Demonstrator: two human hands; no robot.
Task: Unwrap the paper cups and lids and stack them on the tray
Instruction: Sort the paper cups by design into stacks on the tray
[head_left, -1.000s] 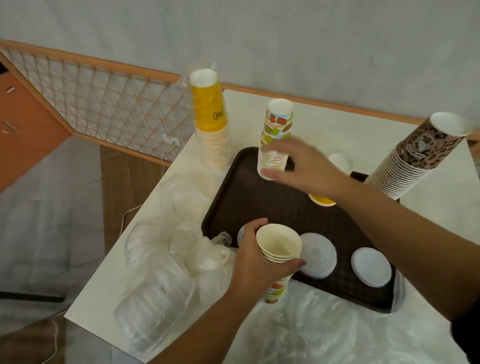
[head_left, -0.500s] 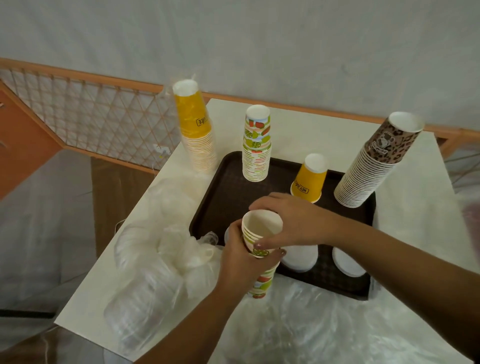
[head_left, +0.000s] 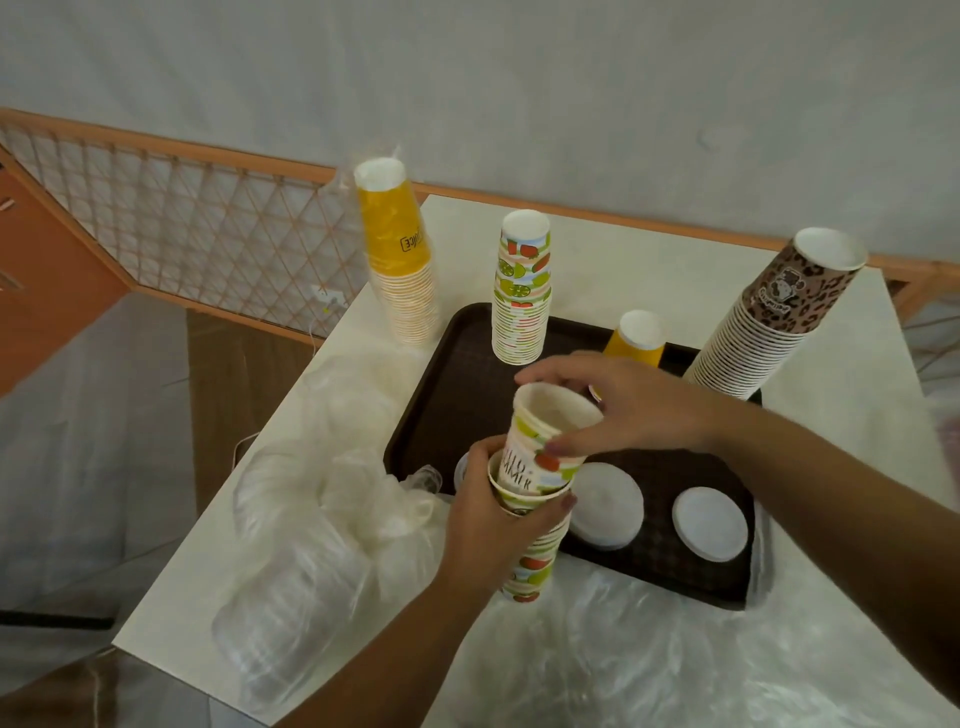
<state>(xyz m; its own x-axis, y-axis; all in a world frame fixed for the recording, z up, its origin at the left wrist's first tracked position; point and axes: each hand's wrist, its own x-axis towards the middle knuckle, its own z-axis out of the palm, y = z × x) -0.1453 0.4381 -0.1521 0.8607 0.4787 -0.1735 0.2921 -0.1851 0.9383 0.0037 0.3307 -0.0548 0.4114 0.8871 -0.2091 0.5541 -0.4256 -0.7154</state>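
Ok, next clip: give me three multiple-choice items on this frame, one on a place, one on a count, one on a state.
1. Where does the tall yellow stack stand?
A. on the tray
B. on the table, left of the tray
C. in the left hand

2. How many white lids lie bare on the tray's near right part?
A. two
B. four
C. none

3. What is the right hand doing?
A. lying flat on the table
B. pressing a lid
C. holding the top cup by its rim, partly out of the held stack

Answers:
1 B: its base sits on the table, outside the tray rim.
2 A: two lids show there.
3 C: the cup stands raised above the stack that the left hand grips.
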